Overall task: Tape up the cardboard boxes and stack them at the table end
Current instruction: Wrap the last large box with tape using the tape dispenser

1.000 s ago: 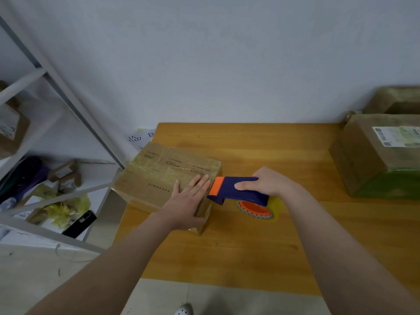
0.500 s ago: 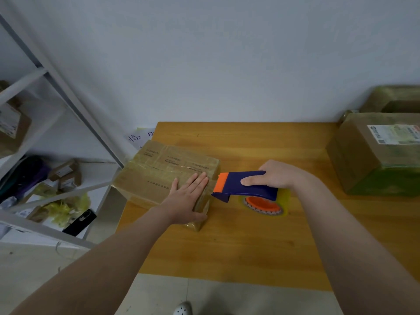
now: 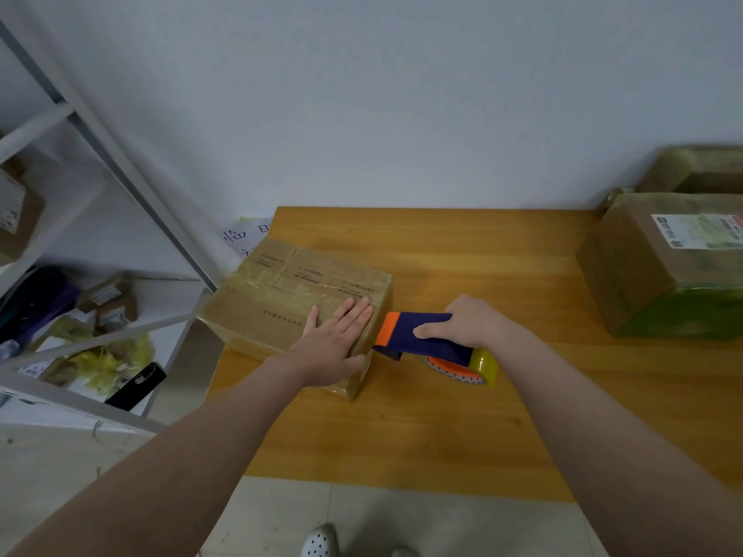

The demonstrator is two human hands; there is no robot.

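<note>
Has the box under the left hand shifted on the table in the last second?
No. The cardboard box sits the same against the table's back left corner, still overhanging the left edge, with the left hand flat on top.

head cam | looks forward-down | near over table point(image 3: 442, 420) | edges seemingly warped

The large box point(image 3: 659, 271) at the right is cut by the picture's edge, and the print on its label point(image 3: 695, 231) is too small to read. The tape roll point(image 3: 484, 365) is partly hidden under the blue dispenser point(image 3: 418, 347).
</note>
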